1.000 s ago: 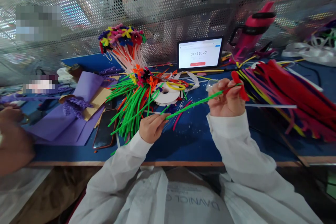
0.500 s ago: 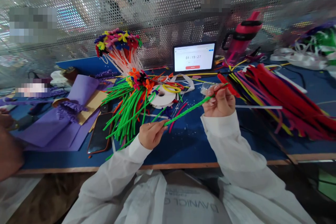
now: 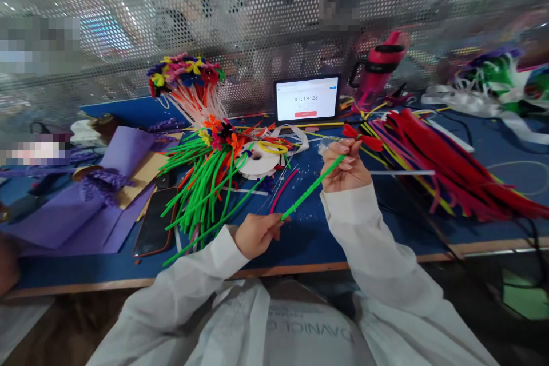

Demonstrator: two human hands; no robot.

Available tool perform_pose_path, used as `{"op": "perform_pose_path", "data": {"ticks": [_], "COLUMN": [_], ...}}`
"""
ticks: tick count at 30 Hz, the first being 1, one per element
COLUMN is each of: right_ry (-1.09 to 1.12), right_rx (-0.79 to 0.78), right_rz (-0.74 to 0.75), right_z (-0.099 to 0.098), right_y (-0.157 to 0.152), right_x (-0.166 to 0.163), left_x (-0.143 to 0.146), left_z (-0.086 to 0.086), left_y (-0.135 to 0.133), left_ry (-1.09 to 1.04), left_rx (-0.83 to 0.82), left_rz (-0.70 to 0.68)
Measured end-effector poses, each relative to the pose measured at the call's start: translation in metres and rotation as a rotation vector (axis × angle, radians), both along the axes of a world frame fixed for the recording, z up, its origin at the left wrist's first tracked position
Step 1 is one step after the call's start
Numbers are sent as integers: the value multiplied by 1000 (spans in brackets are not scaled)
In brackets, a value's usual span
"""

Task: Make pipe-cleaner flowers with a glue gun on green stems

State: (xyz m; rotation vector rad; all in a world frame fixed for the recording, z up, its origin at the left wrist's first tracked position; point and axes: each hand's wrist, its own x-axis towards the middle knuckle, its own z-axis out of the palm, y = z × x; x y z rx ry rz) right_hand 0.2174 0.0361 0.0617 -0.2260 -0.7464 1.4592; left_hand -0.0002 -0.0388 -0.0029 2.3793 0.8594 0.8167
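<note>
A twisted green pipe cleaner runs slantwise between my two hands. My left hand pinches its lower end, close above the table's front part. Higher up and to the right, my right hand closes its fingers round the upper end. Red pipe-cleaner loops stick out beyond the right fingers; how they join the green stem is hidden by the hand. Left of my hands lies a bundle of green pipe cleaners, with small colourful pipe-cleaner flowers at its top.
Behind stand a tablet with a timer and a pink bottle. Loose red pipe cleaners lie right. A white spool, a phone and purple wrapping paper lie left. Another person's arm shows at the left edge.
The green pipe cleaner slants more steeply, and my left hand is slightly lower and further right. My right hand has turned, showing more of its fingers. The whole view has shifted a little.
</note>
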Motion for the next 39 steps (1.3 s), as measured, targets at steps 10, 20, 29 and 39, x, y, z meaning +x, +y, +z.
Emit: {"op": "perform_pose_path", "data": {"ticks": [10,20,29,39], "right_ry": [44,2,-21,-46], "right_rx": [-26,-109,-124,-51], "right_rz": [-302,-257,-197,-129], "right_z": [4,3,6,10], "right_y": [2,0,-3,-10], "right_x": [1,-6,-9,1], "left_x": [-1,-4,0,15], "left_z": [9,6,15,53], "left_y": [-3,-6,-1,27], "left_ry": [-86,-117,-96,-97], "left_rx": [-263,-354,-394,-469], "left_rz": [105,125,24,-130]}}
